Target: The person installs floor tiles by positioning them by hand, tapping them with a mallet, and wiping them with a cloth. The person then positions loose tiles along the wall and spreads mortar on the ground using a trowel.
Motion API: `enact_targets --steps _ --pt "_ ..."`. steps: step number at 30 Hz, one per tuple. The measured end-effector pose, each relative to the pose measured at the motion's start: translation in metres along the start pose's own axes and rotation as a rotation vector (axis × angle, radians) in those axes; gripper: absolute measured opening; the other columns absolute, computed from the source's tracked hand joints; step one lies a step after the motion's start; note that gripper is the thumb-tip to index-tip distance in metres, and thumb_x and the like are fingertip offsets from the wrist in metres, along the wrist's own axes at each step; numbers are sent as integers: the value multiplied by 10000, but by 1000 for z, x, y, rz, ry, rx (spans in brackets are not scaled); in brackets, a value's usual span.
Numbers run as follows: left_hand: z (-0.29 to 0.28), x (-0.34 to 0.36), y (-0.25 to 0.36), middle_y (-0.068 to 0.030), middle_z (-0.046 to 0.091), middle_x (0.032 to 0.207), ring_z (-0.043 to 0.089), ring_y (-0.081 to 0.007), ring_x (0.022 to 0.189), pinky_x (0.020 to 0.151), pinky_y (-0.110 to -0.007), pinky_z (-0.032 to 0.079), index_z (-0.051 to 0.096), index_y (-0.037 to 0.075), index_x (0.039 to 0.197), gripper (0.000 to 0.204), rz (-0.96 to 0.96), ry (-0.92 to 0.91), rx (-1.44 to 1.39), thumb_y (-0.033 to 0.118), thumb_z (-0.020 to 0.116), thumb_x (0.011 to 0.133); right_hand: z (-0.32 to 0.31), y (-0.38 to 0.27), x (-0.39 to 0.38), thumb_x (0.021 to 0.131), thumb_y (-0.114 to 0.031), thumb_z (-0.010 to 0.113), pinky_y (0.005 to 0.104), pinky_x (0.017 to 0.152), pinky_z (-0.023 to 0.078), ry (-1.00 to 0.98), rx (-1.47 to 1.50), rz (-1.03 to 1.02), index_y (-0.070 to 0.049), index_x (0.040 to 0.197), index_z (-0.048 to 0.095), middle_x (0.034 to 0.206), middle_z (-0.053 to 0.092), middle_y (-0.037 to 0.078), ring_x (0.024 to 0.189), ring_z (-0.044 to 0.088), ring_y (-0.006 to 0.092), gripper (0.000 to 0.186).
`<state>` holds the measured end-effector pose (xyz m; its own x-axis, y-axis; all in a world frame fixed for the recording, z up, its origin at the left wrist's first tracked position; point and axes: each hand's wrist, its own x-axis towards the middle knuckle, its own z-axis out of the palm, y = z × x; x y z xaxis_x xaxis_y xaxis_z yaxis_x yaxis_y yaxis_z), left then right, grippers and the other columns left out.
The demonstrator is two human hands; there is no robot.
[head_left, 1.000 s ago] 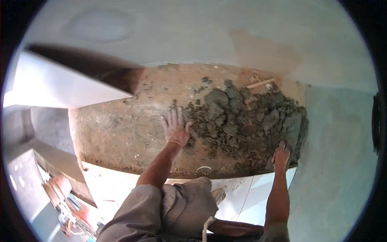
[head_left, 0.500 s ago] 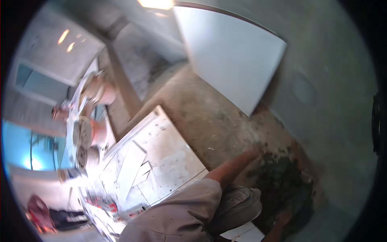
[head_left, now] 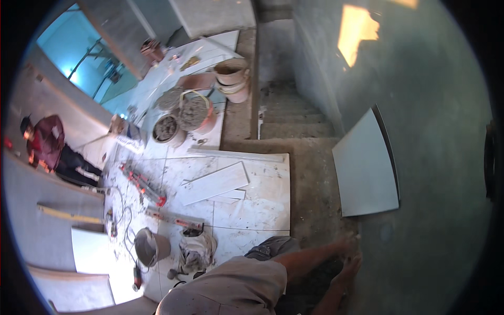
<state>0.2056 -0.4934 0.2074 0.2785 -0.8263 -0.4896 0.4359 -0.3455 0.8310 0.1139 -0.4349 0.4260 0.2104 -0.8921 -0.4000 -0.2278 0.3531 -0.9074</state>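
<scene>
My left hand (head_left: 346,244) reaches out to the base of the grey wall at the lower right. Its fingers are blurred, so I cannot see whether they grip anything. Just below it, close by or touching, is my right hand (head_left: 348,266), fingers curled; whatever they hold, if anything, is too small to make out. Dark wet mortar (head_left: 316,281) lies in shadow under my forearms. Beyond my hands, a large white tile (head_left: 366,173) stands on edge, leaning against the wall.
Steps (head_left: 294,115) drop away ahead. On the white tiled floor (head_left: 262,210) to the left lie cut tile strips (head_left: 218,184), a red tile cutter (head_left: 143,185) and a bucket (head_left: 152,247). Mortar buckets (head_left: 197,113) stand farther off. Another person (head_left: 52,142) is at the far left.
The view has swung, bringing the steps, buckets and other person into clearer sight. My right hand has come up from the dark mortar to beside my left hand at the wall.
</scene>
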Motion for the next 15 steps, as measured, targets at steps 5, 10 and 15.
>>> enact_targets --steps 5,10,15 --pt "96 -98 120 -158 535 1241 501 -288 1159 964 -386 395 477 43 1269 500 58 -299 -5 375 476 894 26 -106 -14 908 -390 502 427 979 370 -101 -158 -546 -7 1224 493 1234 503 180 1146 491 304 497" --pt "90 -206 289 -181 553 1207 529 -305 1116 955 -409 401 499 46 1239 558 141 -608 82 485 448 898 24 -182 -51 910 -343 509 391 862 391 -166 -496 -379 -13 1184 522 1123 534 151 1030 519 272 429" --pt "32 -242 313 -188 625 1073 592 -305 999 894 -402 443 570 45 1168 590 674 -318 316 544 479 866 18 -210 -83 911 -297 516 354 745 412 -237 -842 -207 -20 1143 551 1013 565 121 913 548 240 363"
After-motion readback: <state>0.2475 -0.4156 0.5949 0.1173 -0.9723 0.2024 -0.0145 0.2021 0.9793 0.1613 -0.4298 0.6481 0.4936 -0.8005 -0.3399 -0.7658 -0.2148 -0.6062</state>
